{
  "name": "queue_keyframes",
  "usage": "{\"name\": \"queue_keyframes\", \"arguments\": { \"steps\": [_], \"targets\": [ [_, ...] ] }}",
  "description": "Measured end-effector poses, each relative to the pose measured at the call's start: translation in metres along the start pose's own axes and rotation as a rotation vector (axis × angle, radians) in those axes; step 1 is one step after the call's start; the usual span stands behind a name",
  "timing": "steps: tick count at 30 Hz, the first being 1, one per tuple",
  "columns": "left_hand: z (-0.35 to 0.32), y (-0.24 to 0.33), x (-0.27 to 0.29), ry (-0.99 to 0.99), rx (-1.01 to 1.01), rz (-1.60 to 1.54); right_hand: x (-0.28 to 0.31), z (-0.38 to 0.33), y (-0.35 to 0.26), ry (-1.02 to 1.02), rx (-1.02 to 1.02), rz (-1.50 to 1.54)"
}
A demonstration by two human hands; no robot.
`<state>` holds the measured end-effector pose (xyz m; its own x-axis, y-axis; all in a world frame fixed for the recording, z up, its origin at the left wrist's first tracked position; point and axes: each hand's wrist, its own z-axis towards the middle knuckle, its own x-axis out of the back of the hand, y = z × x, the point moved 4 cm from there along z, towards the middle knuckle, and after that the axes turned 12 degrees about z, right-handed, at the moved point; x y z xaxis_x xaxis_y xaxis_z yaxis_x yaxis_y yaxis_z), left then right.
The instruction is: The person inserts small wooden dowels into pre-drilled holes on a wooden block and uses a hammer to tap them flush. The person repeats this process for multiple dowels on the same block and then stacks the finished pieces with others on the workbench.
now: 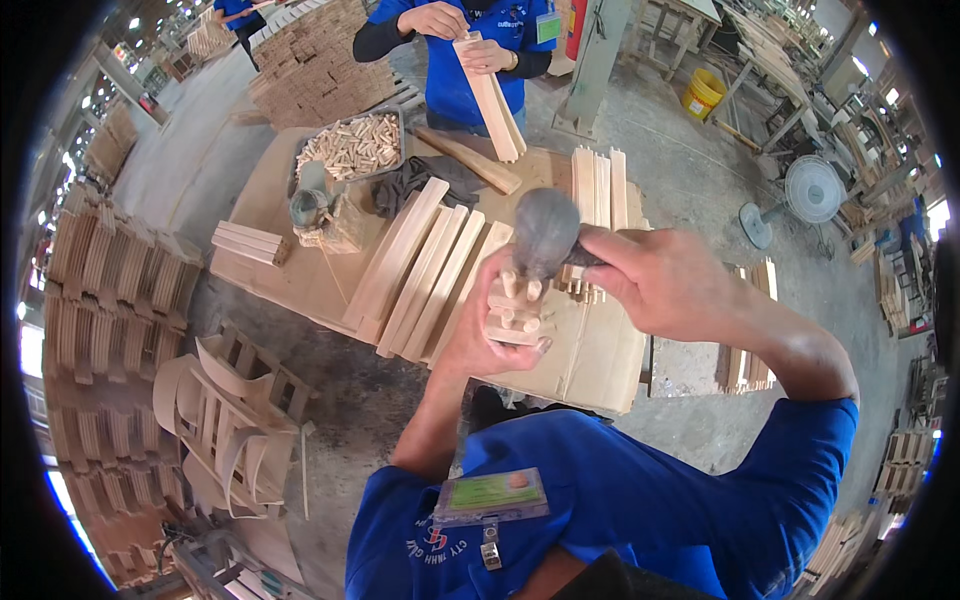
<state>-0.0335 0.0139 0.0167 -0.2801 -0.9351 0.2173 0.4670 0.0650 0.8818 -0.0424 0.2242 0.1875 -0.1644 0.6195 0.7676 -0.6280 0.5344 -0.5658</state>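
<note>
My left hand (474, 335) is wrapped round two wooden slats (503, 335) held on end over the table, with pale dowels (508, 318) standing out of their upper ends. My right hand (660, 280) grips the handle of a dark rubber mallet (546, 225). The mallet's head is right over the dowels of the farther slat and partly hides them; whether it touches them I cannot tell. Left of my left hand, several long slats (425, 270) lie side by side on the cardboard-covered table (600, 350). Beyond my right hand lies another group of slats (598, 185).
A tray of loose dowels (352, 143) stands at the far left, near a jar (308, 207) and a dark cloth (430, 182). Across the table a co-worker holds long slats (490, 100). Stacked wooden parts (115, 330) stand left; a fan (812, 190) stands right.
</note>
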Motion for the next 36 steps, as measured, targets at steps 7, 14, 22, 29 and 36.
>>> {"name": "queue_keyframes", "arguments": {
  "steps": [7,14,22,29,36],
  "targets": [
    [0.005,0.003,0.014,-0.034,0.024,0.099,0.035,0.011,-0.024,0.206,-0.121,0.265],
    [0.005,0.001,0.002,-0.019,0.047,-0.052,-0.001,0.001,0.0,-0.172,-0.083,-0.05],
    [0.01,0.011,0.002,-0.02,0.05,0.117,0.038,-0.007,-0.026,0.212,-0.076,0.404],
    [0.01,0.01,-0.003,0.037,-0.04,0.049,0.014,-0.001,-0.007,-0.13,-0.035,-0.137],
    [0.016,0.018,0.003,0.036,-0.013,0.135,0.054,-0.03,0.0,0.247,0.093,0.478]
  ]
}}
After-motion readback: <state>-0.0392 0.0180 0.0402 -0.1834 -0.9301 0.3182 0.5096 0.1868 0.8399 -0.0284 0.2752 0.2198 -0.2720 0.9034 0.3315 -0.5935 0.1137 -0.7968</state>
